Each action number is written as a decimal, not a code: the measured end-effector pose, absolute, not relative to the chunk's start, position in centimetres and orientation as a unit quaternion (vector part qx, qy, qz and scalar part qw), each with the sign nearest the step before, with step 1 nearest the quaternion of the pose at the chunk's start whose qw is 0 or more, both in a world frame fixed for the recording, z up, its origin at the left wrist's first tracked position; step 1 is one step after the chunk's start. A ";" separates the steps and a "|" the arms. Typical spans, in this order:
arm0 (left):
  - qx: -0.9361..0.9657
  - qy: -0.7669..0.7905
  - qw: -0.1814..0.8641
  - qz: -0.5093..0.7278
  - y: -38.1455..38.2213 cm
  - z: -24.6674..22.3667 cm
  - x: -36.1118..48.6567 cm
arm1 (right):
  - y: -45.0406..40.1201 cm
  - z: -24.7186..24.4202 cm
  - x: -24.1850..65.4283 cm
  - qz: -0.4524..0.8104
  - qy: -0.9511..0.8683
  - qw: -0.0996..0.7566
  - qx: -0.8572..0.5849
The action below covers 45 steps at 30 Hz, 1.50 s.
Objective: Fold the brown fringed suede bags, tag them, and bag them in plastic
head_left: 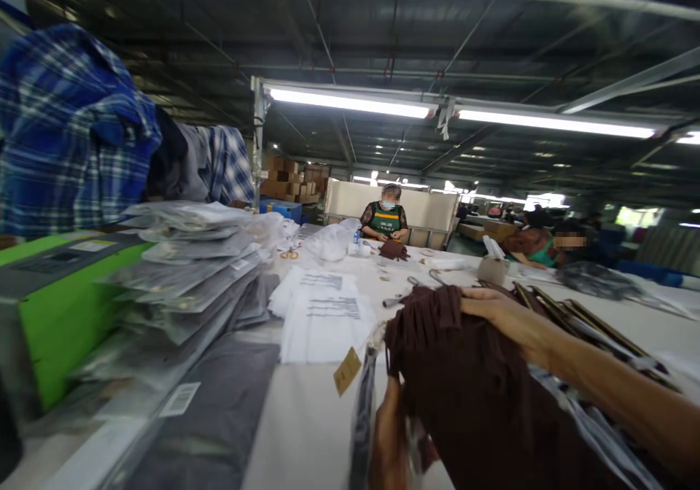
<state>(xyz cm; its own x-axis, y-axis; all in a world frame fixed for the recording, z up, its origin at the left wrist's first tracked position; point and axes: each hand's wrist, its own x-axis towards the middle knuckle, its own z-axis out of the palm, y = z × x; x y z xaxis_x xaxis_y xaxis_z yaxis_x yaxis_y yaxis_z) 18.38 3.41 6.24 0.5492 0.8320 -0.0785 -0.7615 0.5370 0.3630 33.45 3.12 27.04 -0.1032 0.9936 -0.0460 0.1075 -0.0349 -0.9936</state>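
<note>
A dark brown fringed garment (470,380) is lifted in front of me, its gathered strips along the top. At its upper right edge my right hand (500,319) is closed, pinching the cloth. Lower down, my left hand (389,435) grips the garment's left side, with some of its fingers hidden and blurred. A tan paper tag (347,371) hangs just left of the garment. Below and beside my left hand, a dark strip in clear plastic (362,417) shows partly.
Plastic-bagged grey garments (191,271) are stacked on the left by a green and grey box (82,308). White printed bags (322,315) lie mid-table. Dark items with gold edges (590,329) are on the right. A co-worker (387,216) sits across the table.
</note>
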 end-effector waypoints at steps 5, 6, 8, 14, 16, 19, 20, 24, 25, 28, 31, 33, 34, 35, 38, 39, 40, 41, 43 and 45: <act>0.207 0.105 0.862 0.451 -1.5 5.8 15.5 | 3.4 23.5 32.2 0.449 -0.611 0.384 -0.526; 0.191 0.124 0.852 0.472 -2.1 5.3 15.1 | 4.0 22.8 32.0 0.428 -0.623 0.379 -0.534; 0.147 0.159 0.830 0.513 -2.9 4.2 14.6 | 5.4 21.4 31.4 0.367 -0.646 0.377 -0.554; 0.014 0.267 0.782 0.563 -4.0 0.6 12.6 | 5.0 17.8 28.6 0.222 -0.726 0.350 -0.549; 0.006 0.289 0.779 0.557 -4.3 -0.1 11.8 | 2.2 15.4 27.9 0.223 -0.760 0.304 -0.530; 0.019 0.295 0.784 0.546 -4.6 -0.7 11.1 | -2.5 9.5 27.9 0.185 -0.808 0.197 -0.524; 0.024 0.293 0.789 0.540 -4.6 -0.7 11.0 | -3.9 7.1 28.1 0.160 -0.824 0.154 -0.521; 0.060 0.295 0.799 0.521 -4.8 -0.8 11.0 | -6.9 -1.3 28.5 -0.113 -0.888 0.120 -0.429; 0.078 0.300 0.798 0.517 -4.9 -0.8 11.0 | -7.1 -2.7 28.4 -0.201 -0.877 0.136 -0.415; 0.166 0.348 0.788 0.480 -5.3 -0.7 10.0 | -7.2 -4.7 28.1 -0.364 -0.827 0.154 -0.400; 0.355 0.444 0.741 0.358 -5.3 -0.2 7.7 | -7.1 -4.7 28.1 -0.399 -0.819 0.151 -0.384; 0.518 0.532 0.613 0.271 -5.0 0.5 5.9 | -7.1 -4.5 28.4 -0.400 -0.824 0.151 -0.372; 0.594 0.577 0.508 0.236 -4.9 0.9 5.1 | -7.1 -4.5 28.6 -0.398 -0.827 0.150 -0.368; 0.655 0.611 0.396 0.203 -4.7 1.3 4.4 | -7.0 -4.5 28.7 -0.396 -0.830 0.149 -0.364; 0.730 0.647 0.177 0.130 -4.3 2.2 3.3 | -7.0 -5.0 29.1 -0.396 -0.836 0.148 -0.351; 0.733 0.651 0.163 0.111 -4.1 2.3 3.1 | -7.0 -5.2 29.3 -0.397 -0.837 0.145 -0.348; 0.732 0.655 0.160 0.102 -3.9 2.4 2.8 | -7.0 -5.4 29.4 -0.398 -0.838 0.141 -0.346; 0.727 0.661 0.156 0.099 -3.7 2.6 2.6 | -7.0 -5.6 29.6 -0.399 -0.839 0.136 -0.344; 0.718 0.676 0.137 0.088 -3.1 2.8 1.7 | -7.2 -5.8 29.9 -0.394 -0.844 0.125 -0.342; 0.712 0.688 0.122 0.076 -2.5 3.1 0.7 | -7.4 -5.8 30.1 -0.381 -0.852 0.121 -0.338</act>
